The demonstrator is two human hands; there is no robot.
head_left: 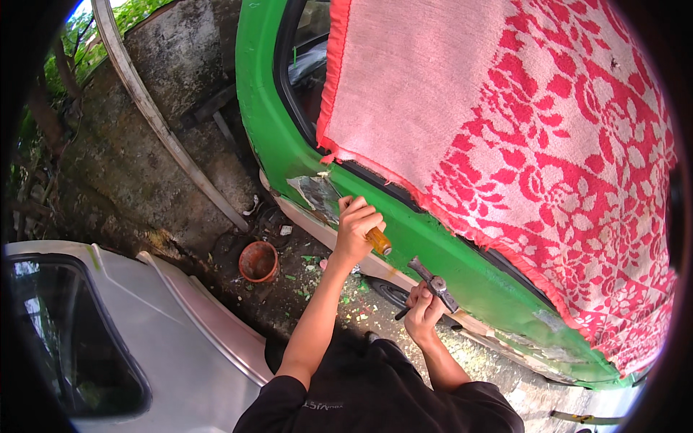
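A green vehicle body point(253, 86) has a chipped, bare patch point(307, 191) below its window. My left hand point(355, 229) grips a chisel-like tool with an amber handle point(378, 240), its thin blade reaching up to that patch. Lower and to the right, my right hand point(422, 310) is closed on a hammer point(437, 287), whose metal head is held beside the green panel, apart from the amber handle. A red and pink patterned blanket point(505, 159) hangs over the vehicle's window and upper side, just above both hands.
A silver car point(166, 346) stands at the lower left. A terracotta pot point(258, 261) sits on the debris-strewn ground between the vehicles. A long curved pale strip point(166, 137) leans by a weathered concrete wall point(188, 65), with plants at the far left.
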